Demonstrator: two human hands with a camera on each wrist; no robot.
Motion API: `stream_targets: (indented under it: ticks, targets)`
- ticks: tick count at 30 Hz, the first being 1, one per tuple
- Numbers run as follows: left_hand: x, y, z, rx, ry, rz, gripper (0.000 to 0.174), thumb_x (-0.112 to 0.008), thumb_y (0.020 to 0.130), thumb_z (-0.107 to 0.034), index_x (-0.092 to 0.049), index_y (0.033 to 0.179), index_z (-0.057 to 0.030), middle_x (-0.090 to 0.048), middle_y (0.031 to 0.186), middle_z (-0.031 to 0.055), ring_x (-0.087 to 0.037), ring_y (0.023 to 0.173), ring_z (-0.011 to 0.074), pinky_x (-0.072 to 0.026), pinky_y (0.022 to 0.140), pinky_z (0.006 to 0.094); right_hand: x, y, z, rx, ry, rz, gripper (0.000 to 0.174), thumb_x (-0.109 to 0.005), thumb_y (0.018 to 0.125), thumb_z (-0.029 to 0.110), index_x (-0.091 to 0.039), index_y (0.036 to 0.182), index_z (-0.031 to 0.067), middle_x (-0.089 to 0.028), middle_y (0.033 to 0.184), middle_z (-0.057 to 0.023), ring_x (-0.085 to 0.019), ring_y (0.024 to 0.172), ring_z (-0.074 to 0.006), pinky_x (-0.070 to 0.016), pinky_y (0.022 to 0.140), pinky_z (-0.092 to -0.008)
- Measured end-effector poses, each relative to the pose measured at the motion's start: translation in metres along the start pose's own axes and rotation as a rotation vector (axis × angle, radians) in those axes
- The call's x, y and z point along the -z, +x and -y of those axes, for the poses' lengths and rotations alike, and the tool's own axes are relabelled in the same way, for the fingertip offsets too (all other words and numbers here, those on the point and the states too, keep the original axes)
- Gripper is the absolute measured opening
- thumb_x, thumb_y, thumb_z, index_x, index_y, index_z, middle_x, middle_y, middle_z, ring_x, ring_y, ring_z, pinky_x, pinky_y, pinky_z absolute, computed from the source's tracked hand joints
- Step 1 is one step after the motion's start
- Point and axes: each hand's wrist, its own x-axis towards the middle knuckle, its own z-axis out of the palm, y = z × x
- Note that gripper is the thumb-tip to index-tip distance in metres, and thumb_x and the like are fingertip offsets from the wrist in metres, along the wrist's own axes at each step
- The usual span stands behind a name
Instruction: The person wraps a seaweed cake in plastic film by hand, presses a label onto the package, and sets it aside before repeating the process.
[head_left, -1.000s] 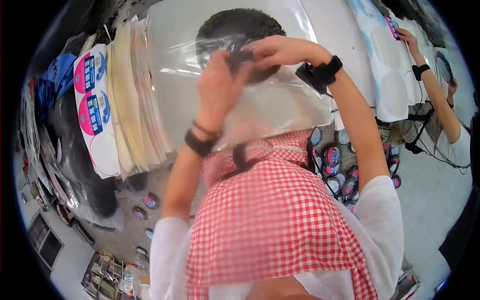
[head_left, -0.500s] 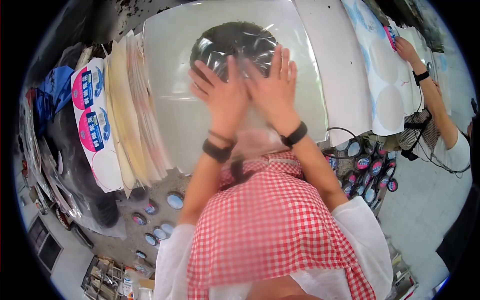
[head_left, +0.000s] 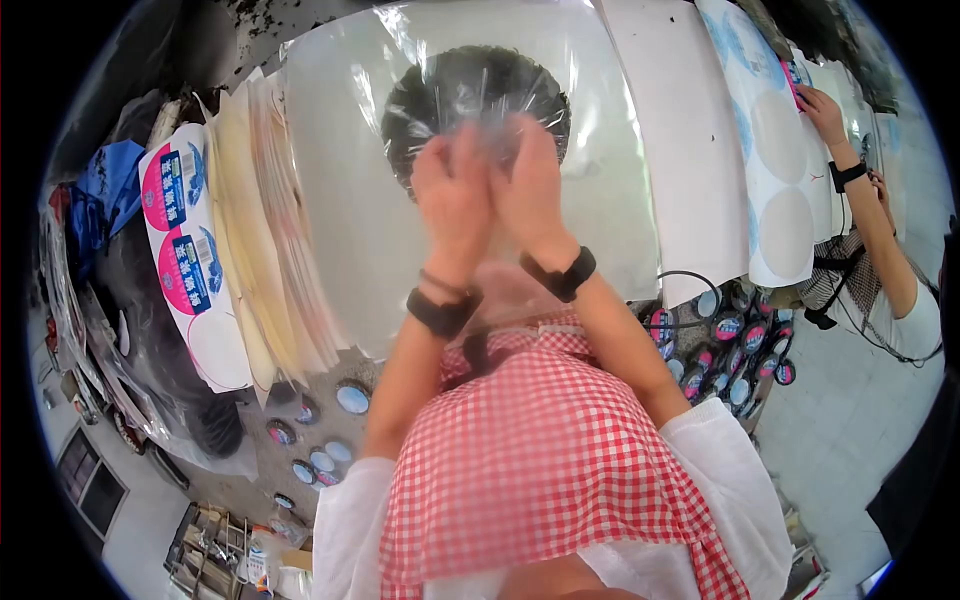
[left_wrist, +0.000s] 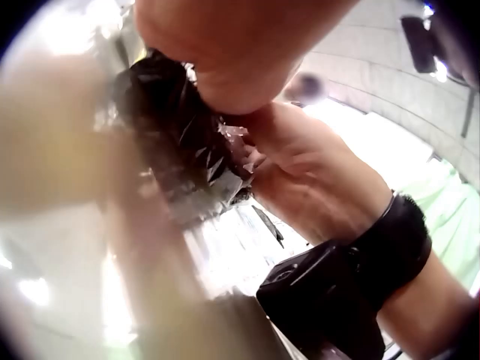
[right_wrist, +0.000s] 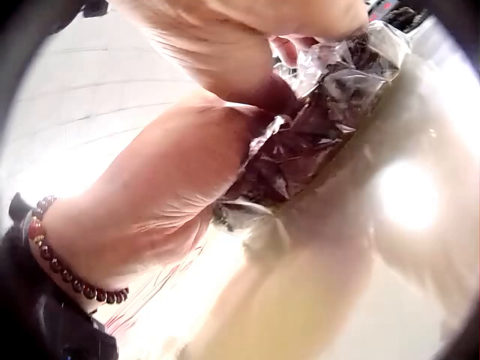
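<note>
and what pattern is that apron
The apron is red-and-white checked, showing best in the head view.

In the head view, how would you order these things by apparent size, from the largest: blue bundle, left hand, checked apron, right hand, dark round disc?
1. Checked apron
2. Dark round disc, partly covered
3. Left hand and right hand: too alike to rank
4. Blue bundle

Near edge of dark disc hidden
</note>
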Motion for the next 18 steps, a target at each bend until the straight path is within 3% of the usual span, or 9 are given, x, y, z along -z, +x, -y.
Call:
stream_targets:
  ticks: [1,3,6,9,10,11,13,16,18]
  targets:
    - [-0.002,0.001,0.003,0.029,0.033,0.067,0.031,-0.059,0.093,-0.022,-0.062,0.121,-0.0101,-0.052,0.117,0.0192,-0.051,0.108,0.0374,-0.0427,0.093,0.0441,0.001,0.002,0.001,-0.109,0.175,0.035,0.040,-0.069,0.077,0.012,-0.054,0.112,-0.0012,-0.046,0.127,-0.0263,-0.047,0.110,-0.0428,-0.0390,0.091,-0.0555]
    - [0.008,0.015,0.004,0.083,0.098,0.199,0.031,-0.059,0.093,-0.022,-0.061,0.120,-0.0079,-0.053,0.110,0.0168,-0.052,0.105,0.0353,-0.0441,0.090,0.0429,-0.001,0.008,-0.005,0.071,-0.084,0.036,0.040,-0.072,0.073,0.011,-0.054,0.107,-0.0001,-0.048,0.126,-0.0255,-0.049,0.110,-0.0402,-0.0405,0.092,-0.0514]
    - [0.026,0.041,0.003,-0.309,0.358,0.000,0.030,-0.061,0.092,-0.026,-0.062,0.116,-0.0083,-0.058,0.108,0.0123,-0.055,0.097,0.0314,-0.0447,0.085,0.0429,0.007,0.020,0.003,0.357,-0.582,-0.113,0.039,-0.073,0.071,0.010,-0.052,0.103,0.0000,-0.055,0.118,-0.0210,-0.053,0.105,-0.0362,-0.0425,0.091,-0.0442]
    - [0.018,0.040,0.027,-0.348,0.194,0.090,0.035,-0.064,0.090,-0.032,-0.062,0.115,-0.0083,-0.058,0.111,0.0139,-0.054,0.094,0.0308,-0.0425,0.086,0.0455,0.003,0.030,-0.018,0.434,-0.332,0.039,0.040,-0.074,0.071,0.012,-0.052,0.102,-0.0005,-0.055,0.118,-0.0216,-0.053,0.106,-0.0378,-0.0426,0.091,-0.0449]
    - [0.014,0.035,0.032,-0.241,0.026,0.130,0.036,-0.065,0.090,-0.033,-0.061,0.116,-0.0084,-0.058,0.111,0.0153,-0.053,0.096,0.0313,-0.0417,0.088,0.0466,0.005,0.028,-0.020,0.231,-0.159,0.164,0.045,-0.076,0.069,0.013,-0.052,0.104,-0.0016,-0.055,0.118,-0.0204,-0.053,0.110,-0.0373,-0.0434,0.092,-0.0446]
    - [0.014,0.038,0.031,-0.133,-0.142,0.164,0.038,-0.065,0.090,-0.034,-0.061,0.117,-0.0084,-0.057,0.112,0.0168,-0.052,0.098,0.0318,-0.0409,0.089,0.0477,0.009,0.033,-0.019,0.172,-0.166,0.218,0.048,-0.077,0.068,0.015,-0.052,0.105,-0.0017,-0.055,0.118,-0.0195,-0.053,0.110,-0.0369,-0.0435,0.092,-0.0442]
    - [0.016,0.046,0.030,-0.274,0.031,0.154,0.042,-0.067,0.087,-0.035,-0.061,0.117,-0.0060,-0.057,0.110,0.0166,-0.053,0.097,0.0317,-0.0415,0.089,0.0457,0.017,0.044,-0.013,0.053,-0.176,0.328,0.053,-0.079,0.067,0.019,-0.052,0.108,-0.0020,-0.056,0.117,-0.0179,-0.053,0.111,-0.0361,-0.0439,0.092,-0.0435]
    - [0.026,0.068,0.024,-0.495,0.207,0.108,0.046,-0.070,0.084,-0.036,-0.061,0.115,-0.0027,-0.058,0.107,0.0157,-0.055,0.097,0.0312,-0.0422,0.089,0.0429,0.020,0.060,-0.014,0.486,-0.495,0.095,0.062,-0.080,0.066,0.025,-0.051,0.113,-0.0016,-0.058,0.116,-0.0163,-0.053,0.109,-0.0349,-0.0444,0.091,-0.0423]
    - [0.020,0.077,0.037,-0.562,0.119,0.125,0.046,-0.071,0.083,-0.035,-0.061,0.113,-0.0018,-0.058,0.105,0.0146,-0.056,0.098,0.0305,-0.0419,0.090,0.0422,0.011,0.070,-0.033,0.499,-0.280,0.180,0.064,-0.080,0.066,0.028,-0.051,0.115,0.0000,-0.058,0.116,-0.0165,-0.053,0.109,-0.0344,-0.0441,0.092,-0.0423]
